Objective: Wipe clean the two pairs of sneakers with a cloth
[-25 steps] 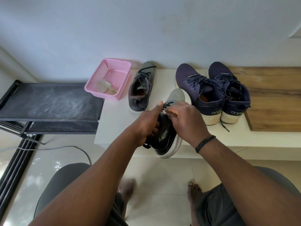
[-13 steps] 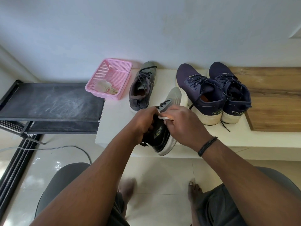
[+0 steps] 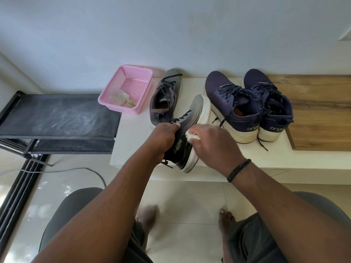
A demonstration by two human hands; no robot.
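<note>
A person sits in front of a low white ledge. The left hand grips a grey sneaker near its laces, with the fingers curled tight round the top edge. This shoe is tipped on its side, toe pointing away, and its heel hangs out past the front edge of the ledge. The right hand pinches a small white cloth in curled fingers and presses it on the dark side of the same shoe. A black band sits on the right wrist.

The other grey sneaker rests flat on the ledge, just behind the left hand. Two dark blue sneakers with white soles stand side by side on the ledge, to the right of the held shoe, heels facing the person. A pink basket sits at the left end of the ledge with a crumpled rag in it. A black rack stands left of the ledge. A wooden board lies at the right end.
</note>
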